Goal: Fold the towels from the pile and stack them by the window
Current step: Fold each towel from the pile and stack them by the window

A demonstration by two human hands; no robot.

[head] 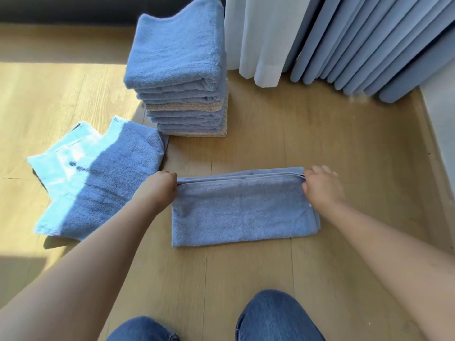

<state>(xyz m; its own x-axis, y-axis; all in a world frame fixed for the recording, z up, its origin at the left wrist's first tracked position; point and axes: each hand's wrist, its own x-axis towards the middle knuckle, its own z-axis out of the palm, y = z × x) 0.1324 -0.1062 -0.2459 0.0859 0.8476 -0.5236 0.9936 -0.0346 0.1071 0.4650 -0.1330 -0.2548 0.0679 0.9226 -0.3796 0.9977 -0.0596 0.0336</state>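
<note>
Head view, read from left to right. At far left a loose pile of blue towels lies spread on the wooden floor, half in sunlight and half in shade, its right edge near the foot of the stack. The left forearm enters from the lower left corner and runs diagonally up to the left hand, which is turned knuckles-up, its fingers curled and pinching the far left corner of the towel being folded. Behind this hand, further from the person, stands the stack of folded towels: mostly blue with a few beige layers, upright, its right side just beside the curtains. At centre the blue towel lies flat on the floor as a long rectangle folded in several layers, the layered edges showing along its far side and the near edge a smooth fold. The right forearm enters from the lower right and reaches to the right hand, palm down, fingers bent over the far right corner and gripping the layers there. Both hands sit at the same height, at opposite ends of the far edge. At upper right hang a white sheer curtain and a pleated blue curtain. Two knees in blue jeans fill the bottom edge.
</note>
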